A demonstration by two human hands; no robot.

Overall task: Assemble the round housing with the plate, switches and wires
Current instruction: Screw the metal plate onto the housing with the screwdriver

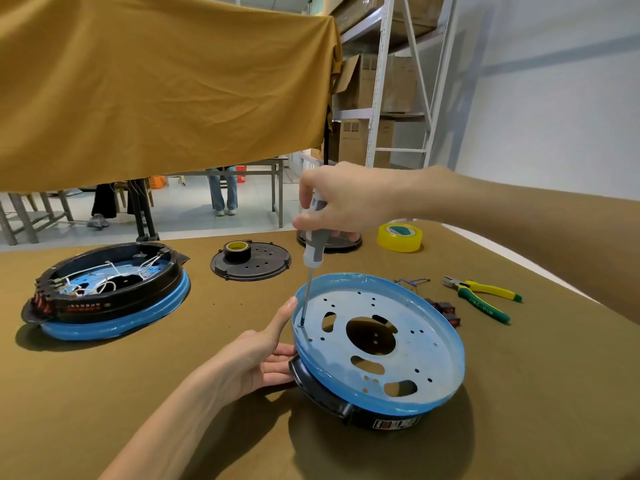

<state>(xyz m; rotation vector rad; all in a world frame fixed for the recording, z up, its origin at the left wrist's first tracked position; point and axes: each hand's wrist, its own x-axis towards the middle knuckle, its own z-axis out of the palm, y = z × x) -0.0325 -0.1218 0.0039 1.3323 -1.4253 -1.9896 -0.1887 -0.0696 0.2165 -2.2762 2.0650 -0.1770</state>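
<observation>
Right hand (349,199): wrapped round the screwdriver (313,237) handle, tip down at the plate (408,344) edge, apparently on a screw.
Left hand (256,358): fingers straight, touching the round housing (325,396) side.
Housing: on table (173,393), plate on top.

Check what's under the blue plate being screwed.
Under the plate sits a black housing, showing at the near and left edge and through the big hole. Its inside is otherwise covered. The screwdriver tip meets the plate's left edge.
</observation>
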